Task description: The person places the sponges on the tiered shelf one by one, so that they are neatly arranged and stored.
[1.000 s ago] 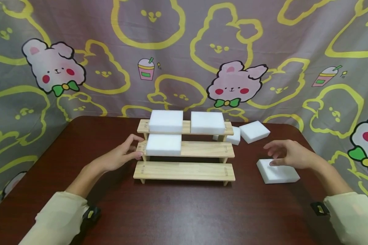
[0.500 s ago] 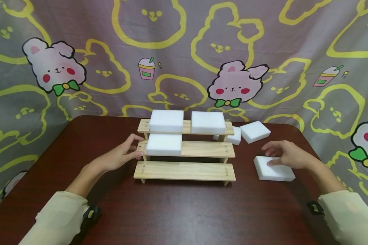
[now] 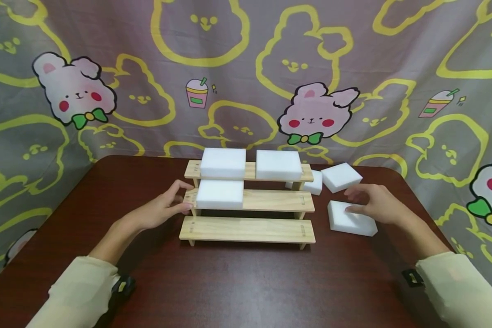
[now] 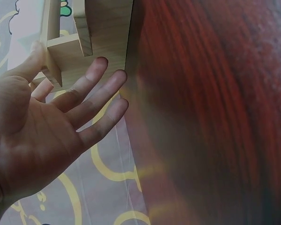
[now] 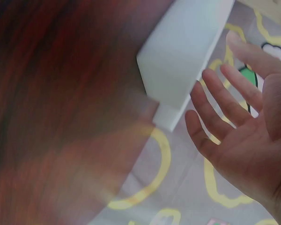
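White foam-like block [image 3: 350, 224] under the right hand [image 3: 376, 204], right of a three-tier wooden rack [image 3: 246, 230].

In the head view, the flat, square-edged block lies on the dark reddish table [image 3: 246, 282], the right thumb over its smooth top, the other fingers loosely bent; the left hand [image 3: 161, 211] touches the left end of the rack's pale, grained middle board, where a similar slab [image 3: 219, 193] sits left, with two matching pads [image 3: 279, 164] on the far board. The left wrist view shows three fingers spread, thumb by the wood. The right wrist view shows spread fingers beside matte white faces; whether they touch, I cannot tell.
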`<state>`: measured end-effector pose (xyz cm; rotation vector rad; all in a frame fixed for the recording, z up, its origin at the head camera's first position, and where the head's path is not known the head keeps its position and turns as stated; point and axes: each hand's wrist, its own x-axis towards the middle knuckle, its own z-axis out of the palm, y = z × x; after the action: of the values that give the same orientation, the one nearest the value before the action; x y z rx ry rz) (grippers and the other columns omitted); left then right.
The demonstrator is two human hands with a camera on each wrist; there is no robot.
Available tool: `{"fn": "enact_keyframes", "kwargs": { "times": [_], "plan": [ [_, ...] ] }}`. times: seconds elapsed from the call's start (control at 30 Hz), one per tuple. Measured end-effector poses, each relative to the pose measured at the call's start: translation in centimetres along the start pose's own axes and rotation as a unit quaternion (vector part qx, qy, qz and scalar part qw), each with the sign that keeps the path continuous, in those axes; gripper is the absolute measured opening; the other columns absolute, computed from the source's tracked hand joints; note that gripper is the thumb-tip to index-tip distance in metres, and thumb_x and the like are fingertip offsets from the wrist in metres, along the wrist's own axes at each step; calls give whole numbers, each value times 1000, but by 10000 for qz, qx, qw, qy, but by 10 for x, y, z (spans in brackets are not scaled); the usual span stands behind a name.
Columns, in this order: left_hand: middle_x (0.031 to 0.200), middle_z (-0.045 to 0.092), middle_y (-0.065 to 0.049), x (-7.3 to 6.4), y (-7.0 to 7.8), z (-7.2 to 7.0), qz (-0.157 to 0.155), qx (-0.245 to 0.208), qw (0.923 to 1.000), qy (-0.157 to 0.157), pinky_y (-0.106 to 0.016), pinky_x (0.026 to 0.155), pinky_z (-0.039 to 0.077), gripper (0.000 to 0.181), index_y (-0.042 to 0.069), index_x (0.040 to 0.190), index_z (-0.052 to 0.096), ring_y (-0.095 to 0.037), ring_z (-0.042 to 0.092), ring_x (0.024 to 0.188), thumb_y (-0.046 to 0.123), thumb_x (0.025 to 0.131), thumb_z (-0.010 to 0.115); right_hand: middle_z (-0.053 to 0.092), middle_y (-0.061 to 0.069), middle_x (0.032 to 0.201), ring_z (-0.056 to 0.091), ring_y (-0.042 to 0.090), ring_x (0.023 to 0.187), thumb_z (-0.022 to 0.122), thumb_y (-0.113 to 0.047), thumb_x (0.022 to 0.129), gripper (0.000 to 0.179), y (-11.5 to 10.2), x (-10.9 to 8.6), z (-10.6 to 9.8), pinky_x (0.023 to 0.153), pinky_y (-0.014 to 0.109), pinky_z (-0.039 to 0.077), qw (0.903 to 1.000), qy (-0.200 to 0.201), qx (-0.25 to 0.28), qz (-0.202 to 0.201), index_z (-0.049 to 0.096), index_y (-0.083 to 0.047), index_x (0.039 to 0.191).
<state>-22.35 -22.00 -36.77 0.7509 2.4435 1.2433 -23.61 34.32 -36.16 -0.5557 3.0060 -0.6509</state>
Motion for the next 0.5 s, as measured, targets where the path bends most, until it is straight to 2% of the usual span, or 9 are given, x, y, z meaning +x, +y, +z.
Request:
{"fn": "enact_keyframes", "kwargs": {
  "times": [0.17, 0.33, 0.4, 0.5],
  "plan": [
    [125, 60, -27, 0, 0, 0, -39, -24, 10000, 14, -55, 95, 50, 49, 1, 144, 27, -34, 66, 108, 17, 109, 57, 74, 12, 107, 66, 31, 99, 92, -24, 80, 44, 11, -11, -14, 85, 53, 53, 9994, -328, 28, 70, 72, 0, 112],
    [126, 59, -27, 0, 0, 0, -52, -45, 10000, 25, -55, 95, 50, 49, 2, 144, 27, -35, 67, 109, 17, 109, 57, 72, 10, 111, 66, 29, 100, 93, -26, 79, 53, 25, -20, -23, 82, 44, 55, 9964, -814, 213, 40, 69, 1, 118],
    [126, 59, -27, 0, 0, 0, -48, -58, 10000, 18, -55, 95, 50, 49, 2, 144, 27, -35, 67, 109, 17, 109, 56, 70, 13, 114, 67, 30, 101, 93, -22, 78, 58, 29, -22, -25, 81, 42, 55, 9929, -1108, 434, 55, 65, 3, 123],
    [126, 59, -27, 0, -1, 0, -52, -64, 10000, 16, -55, 95, 50, 48, 2, 144, 27, -36, 67, 110, 17, 109, 56, 64, 17, 118, 65, 35, 105, 93, -14, 77, 68, 33, -25, -27, 80, 41, 56, 9823, -1641, 891, 143, 56, 6, 131]
  ]
}}
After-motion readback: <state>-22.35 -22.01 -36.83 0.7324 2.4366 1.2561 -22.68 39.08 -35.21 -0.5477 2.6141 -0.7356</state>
